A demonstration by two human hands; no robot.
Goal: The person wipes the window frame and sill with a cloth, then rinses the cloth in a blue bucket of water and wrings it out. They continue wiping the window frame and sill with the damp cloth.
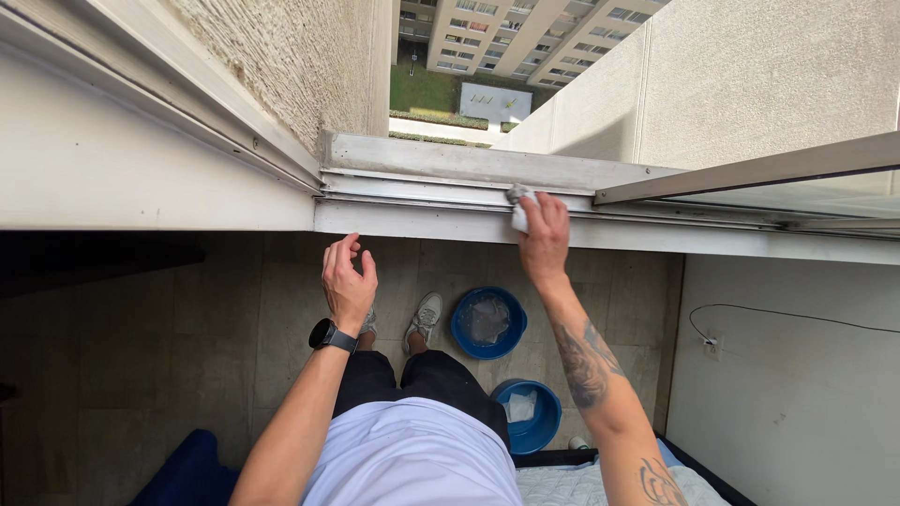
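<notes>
And there was the right hand, out over the window track, its grip closed around a small white cloth and pressing it down onto the metal rail. The track ran long and straight, left to right across the view, tilting slightly down toward the right, and the cloth sat bunched near its middle, poking out past the fingertips toward the outside. Most of the cloth was buried under the fingers, so its full shape could not be made out. The left hand hung just below the sill, fingers loosely curled, gripping nothing, a black smartwatch on the wrist. Down on the tiled floor, two blue basins stood beside the grey sneakers; the nearer basin was partly cut off by the forearm, something pale inside it.
</notes>
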